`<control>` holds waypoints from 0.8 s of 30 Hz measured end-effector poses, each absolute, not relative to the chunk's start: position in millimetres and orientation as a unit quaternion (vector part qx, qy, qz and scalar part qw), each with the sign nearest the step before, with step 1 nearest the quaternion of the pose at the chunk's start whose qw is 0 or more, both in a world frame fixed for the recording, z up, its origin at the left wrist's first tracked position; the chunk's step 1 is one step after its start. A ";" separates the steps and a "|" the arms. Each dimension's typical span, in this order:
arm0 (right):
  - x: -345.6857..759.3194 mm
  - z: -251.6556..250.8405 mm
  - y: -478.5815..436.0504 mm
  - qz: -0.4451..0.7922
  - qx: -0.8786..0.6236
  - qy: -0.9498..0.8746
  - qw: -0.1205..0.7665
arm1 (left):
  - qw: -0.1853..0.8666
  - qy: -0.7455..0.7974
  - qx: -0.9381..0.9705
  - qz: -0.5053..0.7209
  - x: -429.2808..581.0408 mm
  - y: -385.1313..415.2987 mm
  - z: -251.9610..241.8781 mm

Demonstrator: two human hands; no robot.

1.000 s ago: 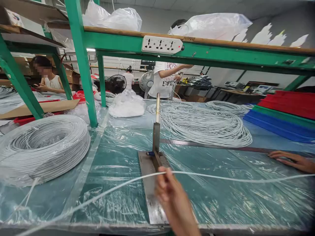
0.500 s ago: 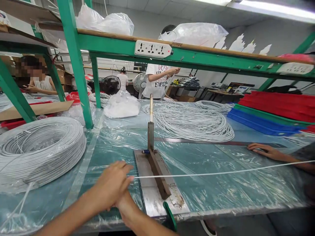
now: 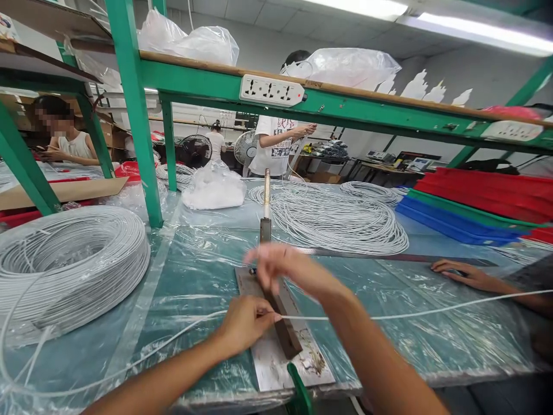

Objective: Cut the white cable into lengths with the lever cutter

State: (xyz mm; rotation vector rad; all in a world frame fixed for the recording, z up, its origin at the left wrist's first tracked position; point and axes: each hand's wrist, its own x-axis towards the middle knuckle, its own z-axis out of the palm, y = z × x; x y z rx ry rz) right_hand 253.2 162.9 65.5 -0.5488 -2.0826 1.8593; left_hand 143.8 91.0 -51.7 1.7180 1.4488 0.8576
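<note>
My left hand (image 3: 247, 324) pinches a white cable (image 3: 391, 317) between thumb and fingers, over the bar of a hand-lever cutter. Leftward the cable loops towards a large coil of the same cable (image 3: 123, 282); rightward it runs out of view. My right hand (image 3: 291, 268), smeared by motion, hovers above and behind the left one, close to the upright lever (image 3: 266, 199). Whether its fingers touch anything cannot be made out. The cutter's dark bar (image 3: 290, 341) lies across a metal base plate (image 3: 264, 363), partly hidden by both hands.
Another person's hand (image 3: 464, 274) rests by a long metal ruler (image 3: 397, 257) on the right. Loose cable coils (image 3: 337, 222) and stacked trays (image 3: 466, 210) lie further back. A green clamp (image 3: 298, 383) grips the front edge. A green shelf post (image 3: 144, 144) rises at left.
My hands were together left of the cutter. The left has moved right to the bar, holding the cable; the right has come away and risen towards the lever.
</note>
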 end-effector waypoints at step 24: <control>281.8 130.3 242.6 0.643 -0.397 -0.525 0.392 | 0.356 0.634 0.559 0.399 162.2 117.9 -81.9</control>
